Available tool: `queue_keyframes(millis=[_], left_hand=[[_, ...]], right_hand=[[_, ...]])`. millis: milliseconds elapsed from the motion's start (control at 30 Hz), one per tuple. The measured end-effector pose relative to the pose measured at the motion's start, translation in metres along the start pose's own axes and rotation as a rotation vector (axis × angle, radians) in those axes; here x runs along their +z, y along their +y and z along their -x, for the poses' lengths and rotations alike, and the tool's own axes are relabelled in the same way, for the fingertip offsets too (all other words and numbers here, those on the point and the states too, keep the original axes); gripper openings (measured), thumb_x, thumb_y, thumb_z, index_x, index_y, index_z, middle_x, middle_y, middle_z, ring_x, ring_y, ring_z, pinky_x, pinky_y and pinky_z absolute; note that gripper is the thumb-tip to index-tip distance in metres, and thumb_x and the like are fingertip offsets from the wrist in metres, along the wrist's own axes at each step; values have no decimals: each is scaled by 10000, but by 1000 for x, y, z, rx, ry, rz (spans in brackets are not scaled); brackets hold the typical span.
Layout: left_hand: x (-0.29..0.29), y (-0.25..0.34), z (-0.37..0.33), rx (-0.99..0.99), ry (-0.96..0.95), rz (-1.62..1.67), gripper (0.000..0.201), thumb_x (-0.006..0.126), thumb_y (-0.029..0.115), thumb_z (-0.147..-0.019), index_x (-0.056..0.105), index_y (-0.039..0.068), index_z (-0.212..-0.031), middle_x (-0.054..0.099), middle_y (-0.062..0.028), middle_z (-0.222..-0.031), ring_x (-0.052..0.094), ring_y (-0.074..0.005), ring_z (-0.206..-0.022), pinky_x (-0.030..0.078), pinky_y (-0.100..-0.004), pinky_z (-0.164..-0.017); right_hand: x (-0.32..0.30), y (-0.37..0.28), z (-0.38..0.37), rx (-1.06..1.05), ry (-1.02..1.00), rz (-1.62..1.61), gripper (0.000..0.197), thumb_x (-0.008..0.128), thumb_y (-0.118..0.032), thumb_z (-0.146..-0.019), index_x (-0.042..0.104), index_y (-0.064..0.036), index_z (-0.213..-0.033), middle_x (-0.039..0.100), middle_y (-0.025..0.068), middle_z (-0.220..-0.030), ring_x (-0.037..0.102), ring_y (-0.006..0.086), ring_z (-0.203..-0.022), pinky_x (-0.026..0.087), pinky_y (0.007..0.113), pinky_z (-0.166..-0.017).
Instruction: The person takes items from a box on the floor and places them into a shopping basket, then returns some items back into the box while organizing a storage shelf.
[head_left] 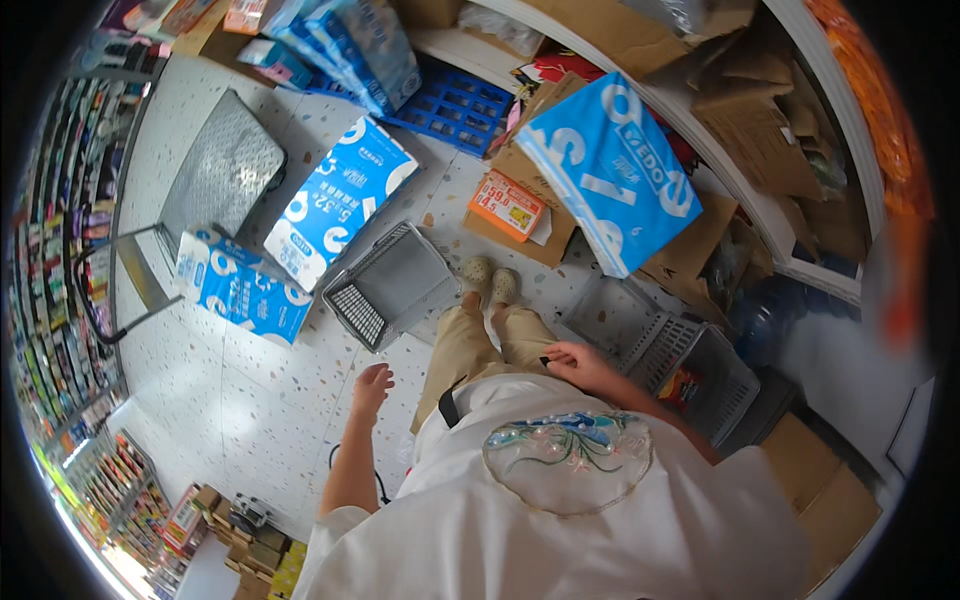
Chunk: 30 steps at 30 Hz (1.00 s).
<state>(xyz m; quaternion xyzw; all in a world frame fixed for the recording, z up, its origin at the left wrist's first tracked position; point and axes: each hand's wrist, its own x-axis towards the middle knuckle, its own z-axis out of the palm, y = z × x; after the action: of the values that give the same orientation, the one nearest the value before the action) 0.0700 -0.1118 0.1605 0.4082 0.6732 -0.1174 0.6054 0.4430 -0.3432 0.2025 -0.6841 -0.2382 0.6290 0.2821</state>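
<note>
My left hand (373,389) hangs in the air left of my trousers, fingers loosely bent and apart, holding nothing. The grey plastic basket (392,285) on the floor is nearest to it. Over at my waist, my right hand (578,366) has its fingers curled in beside a small black strip (546,361); whether it grips anything is hidden. Two blue-and-white packs, one upper pack (341,202) and one lower pack (245,287), lie left of the basket. A large blue pack (612,170) rests on cardboard ahead to the right.
A grey metal platform cart (222,165) with a black handle stands at the left. Grey baskets (690,370) sit by my right arm, and a blue plastic pallet (450,108) lies ahead. Stocked shelves (70,240) line the left; cardboard boxes (760,140) fill the right shelf.
</note>
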Motion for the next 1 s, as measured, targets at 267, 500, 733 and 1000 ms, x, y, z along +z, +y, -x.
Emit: queue_keyframes(millis=[267,500,733,1000], left_hand=[[31,-87,26,30,8,86,342,541,225,-921,565,43,-1210,655,-65,-1050,634,-146,-896,462,-272,-685],[-32,-125,-14,-166,-55,-45,327,557,215,-918,568,57,-1204,658,-47,-1029,617,-128,-871,445,-268,-665],[-114,-168,-101,544,-119,-628,300,595,156,-887,570,-2,-1140,627,-162,-1069,595,-310,-971,461,-372,-864],[-176,-279,-100,440,-313,-1169,560,563,306,-844,402,80,-1330,407,-149,-1371,348,-347,-1290,199,-584,-1068]], right_hand=[[20,83,-75,109,142,302,279,653,-193,-798,635,-41,-1031,670,120,-918,653,216,-832,515,341,-730],[133,105,-113,101,292,71,301,638,-220,-773,648,-90,-1044,678,113,-968,646,277,-908,504,368,-795],[299,155,-206,235,366,-428,505,691,-262,-758,567,-4,-1174,667,146,-1007,640,234,-948,509,338,-793],[474,230,-386,829,664,-875,975,787,-310,-645,280,24,-1408,529,212,-1236,569,267,-1064,477,350,-873]])
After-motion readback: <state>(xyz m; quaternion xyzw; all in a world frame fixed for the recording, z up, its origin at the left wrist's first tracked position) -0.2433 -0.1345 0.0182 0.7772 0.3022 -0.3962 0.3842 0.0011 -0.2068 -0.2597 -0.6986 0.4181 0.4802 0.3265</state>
